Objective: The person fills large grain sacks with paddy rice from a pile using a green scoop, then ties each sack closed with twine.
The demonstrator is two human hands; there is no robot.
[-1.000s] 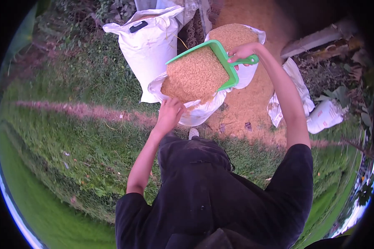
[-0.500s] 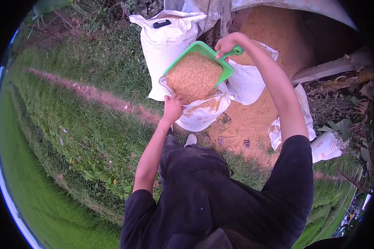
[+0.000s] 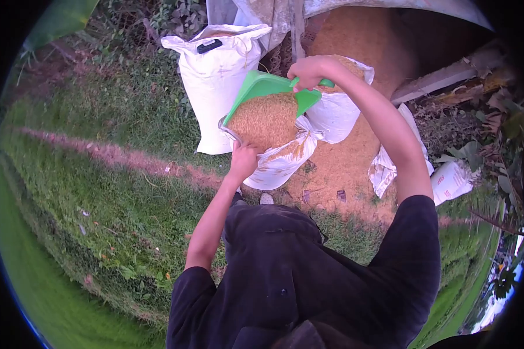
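Note:
My right hand (image 3: 310, 73) is closed around the handle of a green dustpan (image 3: 261, 85), which tilts down toward me over a white woven sack (image 3: 273, 172). Loose tan grain (image 3: 265, 121) fills the pan and slides over its front edge into the sack's mouth. At the near left of that mouth, my left hand (image 3: 243, 161) has its fingers closed on the sack's rim. Part of the sack's opening is hidden beneath the pan and grain.
A tall full white sack (image 3: 215, 93) stands at the left, with a small black object (image 3: 209, 46) on its top. Another white sack (image 3: 339, 116) sits right of the pan. Behind lies a grain heap (image 3: 361, 38) under a tarp. A wooden beam (image 3: 431, 93) slants at the right.
The dustpan has tipped more steeply, and its grain has slid toward the sack. My right hand has turned with the handle, while my left hand stays at the rim. The view has shifted slightly.

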